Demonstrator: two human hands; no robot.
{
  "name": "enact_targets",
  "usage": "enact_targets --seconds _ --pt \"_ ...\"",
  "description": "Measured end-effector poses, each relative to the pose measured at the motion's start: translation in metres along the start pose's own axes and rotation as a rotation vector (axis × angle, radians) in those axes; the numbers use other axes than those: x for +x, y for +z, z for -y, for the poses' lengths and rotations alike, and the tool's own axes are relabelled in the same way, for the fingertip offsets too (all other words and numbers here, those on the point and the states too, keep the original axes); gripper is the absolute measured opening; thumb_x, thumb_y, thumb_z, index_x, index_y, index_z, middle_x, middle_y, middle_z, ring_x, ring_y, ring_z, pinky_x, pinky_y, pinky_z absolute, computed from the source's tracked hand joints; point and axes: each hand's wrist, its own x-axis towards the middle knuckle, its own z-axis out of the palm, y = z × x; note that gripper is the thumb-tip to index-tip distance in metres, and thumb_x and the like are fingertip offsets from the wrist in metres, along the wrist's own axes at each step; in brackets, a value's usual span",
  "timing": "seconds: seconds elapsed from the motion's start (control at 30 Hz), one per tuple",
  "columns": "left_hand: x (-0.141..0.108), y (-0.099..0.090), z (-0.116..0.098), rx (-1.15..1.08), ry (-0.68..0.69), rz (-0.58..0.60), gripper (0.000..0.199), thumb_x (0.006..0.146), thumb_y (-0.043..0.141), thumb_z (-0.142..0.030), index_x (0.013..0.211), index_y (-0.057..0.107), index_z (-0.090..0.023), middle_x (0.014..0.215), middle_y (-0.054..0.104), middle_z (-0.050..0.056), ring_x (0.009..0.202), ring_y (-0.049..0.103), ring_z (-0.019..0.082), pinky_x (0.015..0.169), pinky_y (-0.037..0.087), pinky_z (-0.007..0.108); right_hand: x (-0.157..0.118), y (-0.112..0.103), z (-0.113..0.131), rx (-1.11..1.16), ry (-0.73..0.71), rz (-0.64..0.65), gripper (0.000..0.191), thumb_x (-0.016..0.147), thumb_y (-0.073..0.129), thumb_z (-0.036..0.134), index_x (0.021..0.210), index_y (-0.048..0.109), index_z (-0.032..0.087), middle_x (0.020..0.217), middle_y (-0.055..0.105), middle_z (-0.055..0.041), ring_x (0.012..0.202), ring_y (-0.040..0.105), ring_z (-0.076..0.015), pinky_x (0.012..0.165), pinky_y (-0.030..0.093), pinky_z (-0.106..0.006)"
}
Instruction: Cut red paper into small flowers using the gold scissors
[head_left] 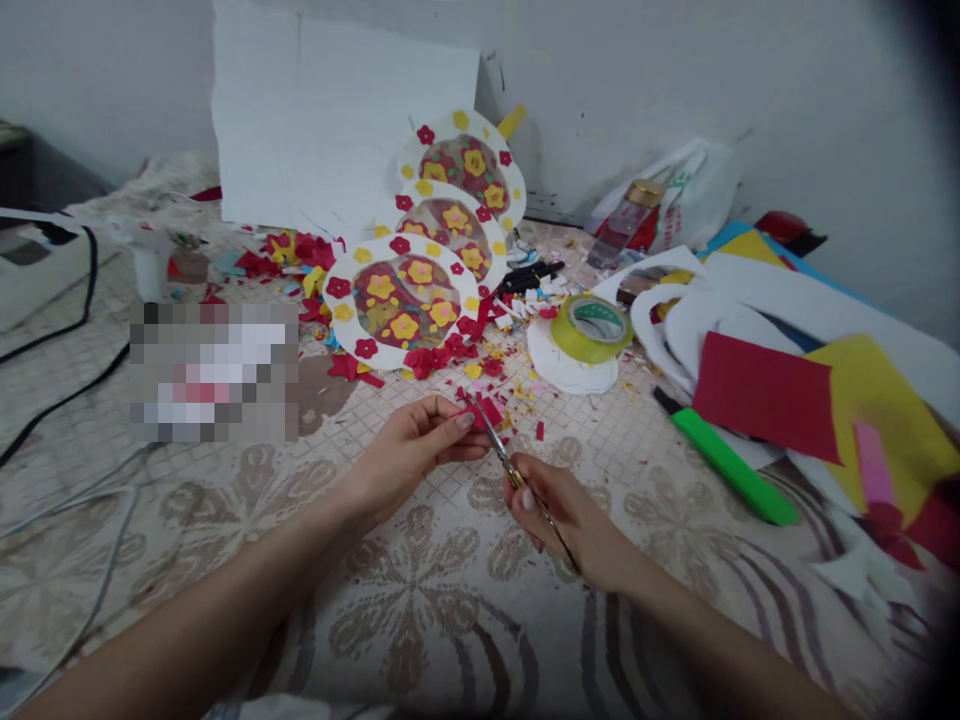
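Note:
My left hand (424,445) pinches a small piece of red paper (487,412) between thumb and fingers, near the middle of the view. My right hand (559,510) is closed round a pair of scissors (504,458), whose blades point up and left and lie against the red paper. Red and yellow paper scraps are scattered on the patterned tablecloth (412,590) just beyond my hands. Behind them stand white oval frames (341,325) decorated with red and yellow paper flowers, partly overlapping.
Yellow-green tape (581,338) rests on a white paper disc (551,368). At the right lie a green cutter (735,465), red paper (765,390) and yellow paper (900,400). A bottle (622,230) stands by the wall. Left are cables (94,580) and a white glue gun (150,260).

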Motion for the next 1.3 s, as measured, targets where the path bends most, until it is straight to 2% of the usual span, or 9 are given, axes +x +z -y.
enact_targets --seconds 0.63,1.0,1.3 --pt "0.0013 0.0005 0.0008 0.006 0.003 -0.022 0.016 0.075 0.068 -0.023 0.076 0.055 -0.013 0.075 0.07 0.003 0.07 0.067 0.011 0.074 0.054 0.026 0.0 -0.001 0.0024 0.015 0.039 -0.002 0.049 0.083 0.032 0.067 0.07 0.037 0.019 0.059 0.033 0.0045 0.051 0.032 -0.009 0.046 0.027 -0.023" --pt "0.0015 -0.0019 0.001 0.012 -0.001 -0.01 0.014 0.077 0.067 -0.022 0.077 0.055 -0.014 0.076 0.07 0.002 0.072 0.067 0.012 0.076 0.053 0.027 0.0005 0.0021 -0.0038 0.117 0.102 0.003 0.042 0.086 0.038 0.058 0.069 0.036 0.02 0.055 0.035 0.0064 0.044 0.034 -0.0067 0.041 0.029 -0.019" --pt "0.0024 -0.0012 -0.0018 0.015 -0.01 -0.026 0.016 0.075 0.068 -0.022 0.075 0.055 -0.013 0.075 0.071 0.003 0.073 0.068 0.013 0.077 0.053 0.028 0.0019 0.0022 0.0032 0.166 0.168 -0.003 0.036 0.084 0.046 0.051 0.066 0.039 0.02 0.047 0.035 0.0079 0.036 0.033 -0.0061 0.037 0.03 -0.018"
